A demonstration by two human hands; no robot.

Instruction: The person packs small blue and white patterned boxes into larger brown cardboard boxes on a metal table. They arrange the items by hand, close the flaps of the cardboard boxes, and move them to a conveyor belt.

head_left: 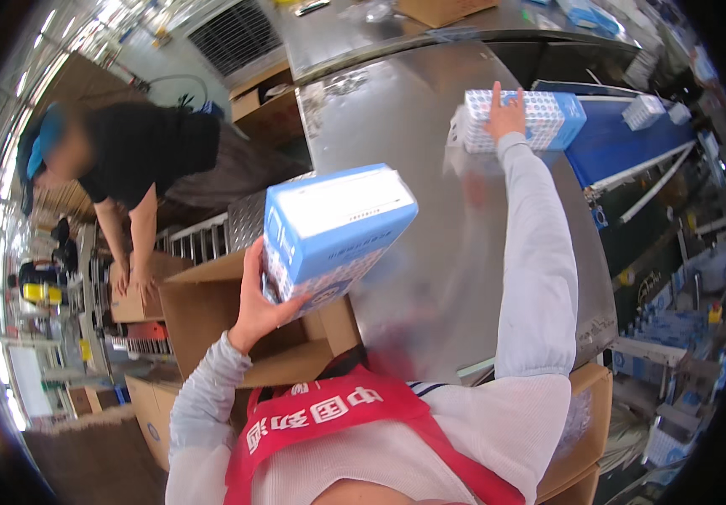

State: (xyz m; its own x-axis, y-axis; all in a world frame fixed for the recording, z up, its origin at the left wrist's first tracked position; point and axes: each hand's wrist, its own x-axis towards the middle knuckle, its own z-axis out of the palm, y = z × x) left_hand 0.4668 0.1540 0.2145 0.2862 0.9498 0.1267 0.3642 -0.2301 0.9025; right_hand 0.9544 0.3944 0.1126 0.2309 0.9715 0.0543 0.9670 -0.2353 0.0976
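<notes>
My left hand (pixel 260 305) is wrapped round the lower left side of a blue and white carton (pixel 338 231), holding it tilted above an open cardboard box (pixel 203 320). The carton has a white panel on top and a patterned side. Farther off to the right, my right hand (pixel 506 116) rests on a second patterned blue and white carton (pixel 540 122), fingers spread over its upper face. That carton lies at the far right of the metal table (pixel 413 286), beside a blue conveyor belt (pixel 611 139). Its left end looks blurred.
More small cartons (pixel 643 112) sit on the belt. At the left, a co-worker (pixel 152 143) in dark clothes leans over another cardboard box (pixel 140 295). A cardboard box (pixel 578 429) stands near my right side, with clear plastic inside. Metal machine frames line the right.
</notes>
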